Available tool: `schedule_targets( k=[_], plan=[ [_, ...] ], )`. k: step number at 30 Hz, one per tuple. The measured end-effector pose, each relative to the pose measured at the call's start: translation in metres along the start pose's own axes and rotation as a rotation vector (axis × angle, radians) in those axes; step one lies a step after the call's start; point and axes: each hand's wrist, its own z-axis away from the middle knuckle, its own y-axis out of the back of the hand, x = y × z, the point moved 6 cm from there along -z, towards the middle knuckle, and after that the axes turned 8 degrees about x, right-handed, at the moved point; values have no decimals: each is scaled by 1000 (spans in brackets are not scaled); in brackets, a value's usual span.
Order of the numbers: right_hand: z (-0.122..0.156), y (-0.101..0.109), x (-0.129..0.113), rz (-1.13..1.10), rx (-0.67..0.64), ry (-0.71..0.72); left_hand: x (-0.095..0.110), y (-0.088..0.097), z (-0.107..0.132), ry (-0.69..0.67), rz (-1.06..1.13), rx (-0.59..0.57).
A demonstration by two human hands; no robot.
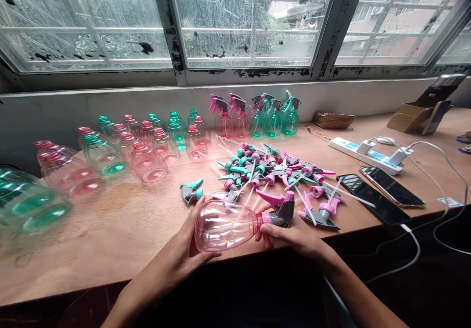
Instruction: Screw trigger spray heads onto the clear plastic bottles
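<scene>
A clear pink spray bottle [224,226] lies sideways in the air over the table's front edge. My left hand [193,239] is wrapped round its base. At the neck, the fingers of my right hand [283,235] close on the pink collar of the pink and grey spray head [282,211], which sits on the bottle's mouth. How far the collar is threaded I cannot tell. Just beyond my hands is a heap of loose pink, teal and grey spray heads [270,168] with white tubes. A single teal and grey spray head [191,191] lies near my left hand.
Open-necked pink and green bottles [149,164] stand across the left of the table [121,239]. Several bottles with spray heads [274,122] stand by the wall. To the right are a power strip [364,155], two phones [371,198] with cables, and a cardboard piece [333,120].
</scene>
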Motion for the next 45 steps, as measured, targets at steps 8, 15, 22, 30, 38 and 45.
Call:
schedule_targets(
  k=[8,15,22,30,38,45],
  plan=[
    [-1,1,-5,54,27,66,4,3,3,12,-52,33],
    [-1,1,-5,98,9,75,6,4,4,50,-36,5],
    [-2,0,-5,85,6,70,7,2,1,40,-15,22],
    [-1,3,-3,84,33,92,-4,-2,0,-2,-31,-3],
    [0,4,-1,97,34,78,8,2,2,6,-11,22],
    [0,3,0,97,21,61,-1,-1,4,19,-4,-4]
  ],
)
